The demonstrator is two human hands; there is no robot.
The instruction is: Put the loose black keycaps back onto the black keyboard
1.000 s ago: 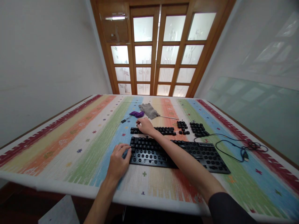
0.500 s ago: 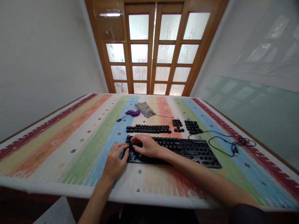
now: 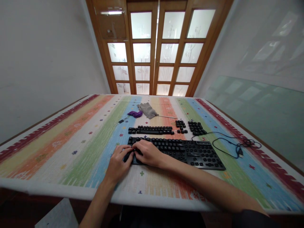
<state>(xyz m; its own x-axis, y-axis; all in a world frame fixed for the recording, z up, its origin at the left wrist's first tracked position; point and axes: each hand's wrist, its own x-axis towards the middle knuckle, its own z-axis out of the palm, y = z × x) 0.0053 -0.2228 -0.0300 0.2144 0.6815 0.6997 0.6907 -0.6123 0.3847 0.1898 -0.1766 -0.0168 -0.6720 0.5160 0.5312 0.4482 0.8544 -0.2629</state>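
Note:
A black keyboard lies on the striped tablecloth in front of me. My left hand rests at its left end, fingers curled against the edge. My right hand is over the keyboard's leftmost keys, fingers bent and pressed down together; what is under the fingertips is hidden. The two hands almost touch. Behind the keyboard lie rows of loose black keycaps and two smaller keycap clusters.
The keyboard's black cable loops off to the right. Farther back lie a grey cloth, a purple item, a thin stick and a small black tool. Wooden glazed doors stand beyond the table.
My right hand has drawn back from the loose keycap row to the keyboard's left end, then slid slightly nearer me. My left hand has stayed at the keyboard's left edge.

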